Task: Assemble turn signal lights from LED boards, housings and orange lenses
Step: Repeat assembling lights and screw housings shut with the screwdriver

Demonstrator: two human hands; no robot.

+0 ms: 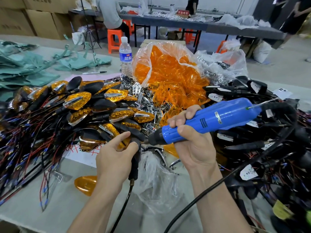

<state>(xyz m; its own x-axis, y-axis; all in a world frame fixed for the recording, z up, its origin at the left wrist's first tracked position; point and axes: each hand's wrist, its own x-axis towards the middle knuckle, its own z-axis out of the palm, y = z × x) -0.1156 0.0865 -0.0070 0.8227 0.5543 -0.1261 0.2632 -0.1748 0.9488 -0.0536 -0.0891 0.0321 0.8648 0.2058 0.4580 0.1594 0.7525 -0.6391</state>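
Low centre of the frame, the left hand (116, 155) grips a turn signal (134, 167) by its black stem while the right hand (193, 147) is wrapped tight round the blue screwdriver (218, 118), bit right at the housing, so looks like the screw-down step. Next move prob needs the bit square on the screw; finished lights (80, 101) piled mid left, orange lens bag (168, 73) top centre
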